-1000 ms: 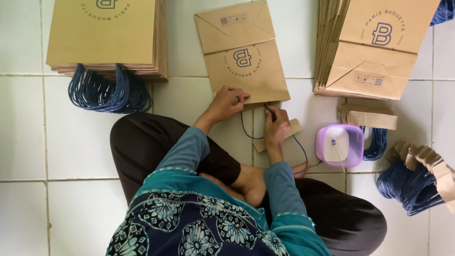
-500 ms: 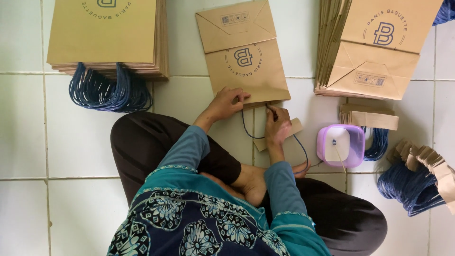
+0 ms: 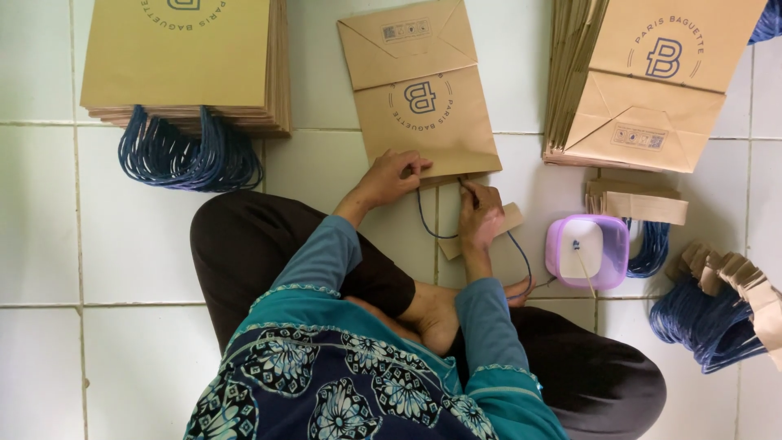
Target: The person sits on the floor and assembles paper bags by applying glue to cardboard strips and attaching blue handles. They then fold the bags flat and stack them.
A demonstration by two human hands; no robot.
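A flat brown paper bag (image 3: pixel 419 98) lies mid-floor (image 3: pixel 122 261), bare tiles either side, stacks beyond. A lilac tub (image 3: pixel 588 253) sits right, contents unclear. The left hand (image 3: pixel 391 178) presses the bag's near edge, its grip released. The right hand (image 3: pixel 481 213) pinches a blue cord handle (image 3: pixel 429 220) with card strip (image 3: pixel 505 224).

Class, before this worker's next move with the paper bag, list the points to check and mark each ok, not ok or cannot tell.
1. Left hand on the bag's open edge: ok.
2. Paper bag lies flat on the tile: ok.
3. Right hand on the blue cord handle: ok.
4. Cord end seated inside bag: cannot tell.
5. Purple tub beside the right hand: ok.
6. Loose handles nearby: ok.
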